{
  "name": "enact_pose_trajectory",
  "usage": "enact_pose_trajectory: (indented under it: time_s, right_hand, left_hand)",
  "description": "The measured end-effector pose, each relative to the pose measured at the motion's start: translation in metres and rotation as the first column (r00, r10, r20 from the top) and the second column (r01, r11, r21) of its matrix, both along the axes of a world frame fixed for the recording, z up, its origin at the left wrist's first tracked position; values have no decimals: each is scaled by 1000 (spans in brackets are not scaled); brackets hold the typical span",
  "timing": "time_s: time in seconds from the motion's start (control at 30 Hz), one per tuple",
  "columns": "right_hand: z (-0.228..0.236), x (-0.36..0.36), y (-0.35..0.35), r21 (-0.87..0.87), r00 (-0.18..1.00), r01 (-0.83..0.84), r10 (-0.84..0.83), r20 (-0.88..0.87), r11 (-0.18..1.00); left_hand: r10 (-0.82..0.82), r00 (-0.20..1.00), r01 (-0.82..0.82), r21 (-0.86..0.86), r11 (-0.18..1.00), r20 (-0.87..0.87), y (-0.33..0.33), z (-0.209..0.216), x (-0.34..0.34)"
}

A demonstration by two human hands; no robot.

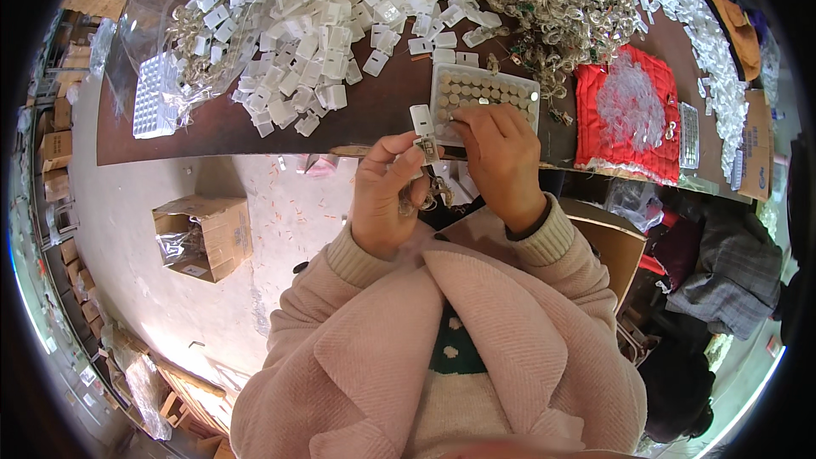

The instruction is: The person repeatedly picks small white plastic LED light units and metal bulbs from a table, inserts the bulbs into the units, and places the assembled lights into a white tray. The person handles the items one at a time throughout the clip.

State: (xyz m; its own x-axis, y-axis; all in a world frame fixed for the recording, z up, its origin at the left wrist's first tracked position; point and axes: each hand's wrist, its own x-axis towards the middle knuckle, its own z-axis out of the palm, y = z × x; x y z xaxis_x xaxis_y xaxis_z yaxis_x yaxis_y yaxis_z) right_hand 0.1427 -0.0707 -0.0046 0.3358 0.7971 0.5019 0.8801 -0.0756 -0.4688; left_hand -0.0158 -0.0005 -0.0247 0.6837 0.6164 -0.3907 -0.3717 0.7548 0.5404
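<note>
The small white plastic case (424,130) is open and roughly upright, held at the tabletop's (365,110) near edge, its slotted half above, metallic parts showing in the half below. Just right of it, by that same edge, a shallow translucent tray (436,85) lies flat, bearing rows of round tan discs (478,84) (a couple look silvery).

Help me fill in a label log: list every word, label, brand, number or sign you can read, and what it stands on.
Nothing legible to quote.
Cardboard panel at far right: a dark printed mark, too small and blurred to read.
White plastic case in the left hand: a small dark mark, perhaps a slot, too small to tell.
Open cardboard box at left: any marks too small to read.
</note>
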Motion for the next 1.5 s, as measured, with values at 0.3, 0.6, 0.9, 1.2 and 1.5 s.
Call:
enact_pose_trajectory:
  time_s: [0.3, 0.6, 0.9, 1.2, 1.5]
  right_hand:
    - [25, -17, -8, 104, 933, -103, 133, -335, 989]
    - [31, -9, -18, 98, 944, -211, 228, -240, 973]
    - [30, -15, -30, 96, 945, -226, 242, -222, 969]
    - [28, -4, -17, 101, 26, -101, 105, -994, 990]
    - [25, -9, -20, 417, 681, -273, 480, -553, 867]
  left_hand:
    - [-18, 998, 22, -52, 998, 66, -2, -1, 1]
    - [-71, 994, 78, -90, 993, 87, -3, -2, 1]
    - [-65, 998, 66, -114, 991, 11, -6, 9, 5]
    - [-217, 951, 238, -76, 968, 220, -8, 8, 3]
    - [-136, 922, 176, -80, 981, 361, -12, 14, 0]
